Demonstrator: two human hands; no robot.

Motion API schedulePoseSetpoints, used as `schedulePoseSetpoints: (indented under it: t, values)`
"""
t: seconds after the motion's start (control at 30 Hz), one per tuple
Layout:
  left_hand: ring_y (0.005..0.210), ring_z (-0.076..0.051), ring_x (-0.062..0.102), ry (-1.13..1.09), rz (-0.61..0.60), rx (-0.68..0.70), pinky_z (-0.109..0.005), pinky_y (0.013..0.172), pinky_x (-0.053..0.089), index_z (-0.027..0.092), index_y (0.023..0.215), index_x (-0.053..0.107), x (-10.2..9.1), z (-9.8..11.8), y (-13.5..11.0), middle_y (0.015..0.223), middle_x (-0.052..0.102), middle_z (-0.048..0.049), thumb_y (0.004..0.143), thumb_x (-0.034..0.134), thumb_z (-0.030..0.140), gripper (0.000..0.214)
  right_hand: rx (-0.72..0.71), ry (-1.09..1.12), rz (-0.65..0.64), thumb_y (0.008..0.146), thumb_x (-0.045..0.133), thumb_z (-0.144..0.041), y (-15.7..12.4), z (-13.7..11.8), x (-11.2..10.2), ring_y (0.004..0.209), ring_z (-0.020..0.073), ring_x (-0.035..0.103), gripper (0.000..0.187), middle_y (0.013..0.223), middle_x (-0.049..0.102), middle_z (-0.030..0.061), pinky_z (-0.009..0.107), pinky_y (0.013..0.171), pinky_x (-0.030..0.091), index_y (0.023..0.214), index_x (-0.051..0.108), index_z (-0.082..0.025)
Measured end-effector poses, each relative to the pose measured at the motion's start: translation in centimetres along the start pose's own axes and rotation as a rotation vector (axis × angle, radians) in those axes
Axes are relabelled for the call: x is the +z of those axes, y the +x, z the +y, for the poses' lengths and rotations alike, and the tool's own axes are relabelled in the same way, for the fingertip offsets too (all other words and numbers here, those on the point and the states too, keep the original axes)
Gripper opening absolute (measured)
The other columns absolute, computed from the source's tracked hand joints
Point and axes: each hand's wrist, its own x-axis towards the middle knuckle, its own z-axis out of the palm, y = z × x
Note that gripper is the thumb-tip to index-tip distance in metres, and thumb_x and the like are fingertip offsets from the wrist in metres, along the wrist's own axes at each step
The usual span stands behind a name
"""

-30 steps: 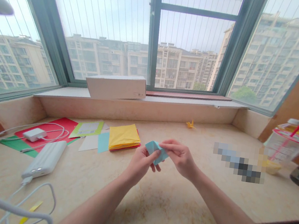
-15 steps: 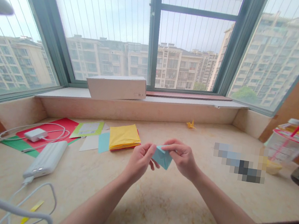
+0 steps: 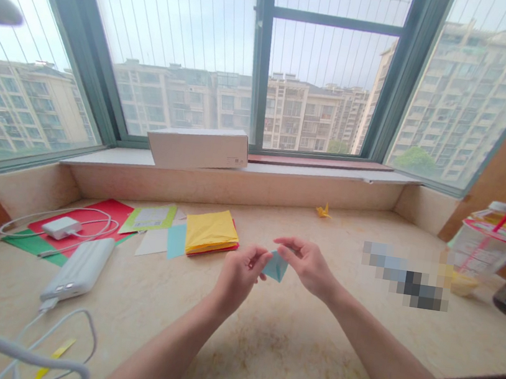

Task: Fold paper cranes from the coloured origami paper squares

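A small folded piece of light blue paper [image 3: 275, 269] is held up over the counter between my two hands. My left hand [image 3: 241, 275] pinches its left edge, with the thumb and curled fingers closed on it. From the right, my right hand [image 3: 306, 265] grips the top edge between thumb and fingers. Parts of the paper's left side and top are hidden behind the fingers. Behind my left hand lies a stack of yellow paper [image 3: 212, 232] with red sheets under it.
A folded yellow paper crane [image 3: 323, 211] stands near the back of the counter [image 3: 304, 360]. On the left are a white power bank [image 3: 79, 268], a charger [image 3: 62, 227], cables and coloured sheets. A plastic cup [image 3: 484, 247] with a straw stands at right. A white box [image 3: 197, 147] sits on the sill.
My left hand has turned slightly and moved a little right, its fingers curling in more. Less of the blue paper shows between the hands, and its angle has changed.
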Motion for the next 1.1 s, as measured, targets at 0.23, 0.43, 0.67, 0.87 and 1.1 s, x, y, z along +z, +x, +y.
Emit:
schedulePoseSetpoints:
  t: [0.23,0.43,0.67,0.87,1.1]
  values:
    - [0.04,-0.011,0.059,0.058,-0.086,0.002,-0.018,0.041,0.042,0.015,0.071,0.062,-0.1,0.0,-0.2,0.047,0.062,0.0,0.089,0.056,0.048,0.038,-0.04,-0.011,0.086,0.079,0.071,-0.042,0.1,0.6,0.3,0.073,0.0172,0.066,0.029,0.078,0.072,0.0032,0.03,0.068,0.05,0.097,0.07,-0.019]
    - [0.037,-0.012,0.06,-0.137,0.147,-0.069,-0.017,0.036,0.038,0.016,0.077,0.058,0.1,0.3,0.2,0.049,0.057,0.0033,0.09,0.053,0.052,0.038,0.074,0.166,-0.088,0.08,0.067,-0.057,0.2,0.1,0.4,0.066,0.0158,0.065,0.059,0.079,0.071,0.0047,0.028,0.062,0.049,0.121,0.057,-0.016]
    - [0.04,-0.01,0.06,-0.086,0.185,-0.049,-0.017,0.037,0.04,0.017,0.08,0.053,-0.3,0.5,0.1,0.063,0.067,-0.0013,0.091,0.05,0.051,0.036,0.132,0.107,-0.18,0.077,0.07,-0.055,-0.2,0.1,0.9,0.056,0.0135,0.063,0.042,0.07,0.071,0.0057,0.028,0.058,0.051,0.08,0.07,-0.013]
    - [0.039,-0.011,0.06,-0.09,0.1,-0.075,-0.016,0.035,0.039,0.016,0.083,0.056,-0.3,0.4,0.2,0.059,0.064,0.0002,0.089,0.053,0.052,0.037,0.095,0.005,-0.172,0.084,0.06,-0.058,-0.3,-0.1,0.9,0.055,0.0138,0.062,0.046,0.065,0.069,0.0049,0.028,0.055,0.05,0.076,0.068,-0.014]
    - [0.037,-0.012,0.06,-0.097,0.127,-0.077,-0.016,0.033,0.036,0.018,0.084,0.051,0.1,-0.3,0.3,0.054,0.059,0.0049,0.091,0.05,0.052,0.034,0.138,0.104,-0.139,0.082,0.059,-0.063,0.0,0.4,1.1,0.056,0.0157,0.066,0.052,0.07,0.073,0.0082,0.03,0.058,0.052,0.079,0.07,-0.013]
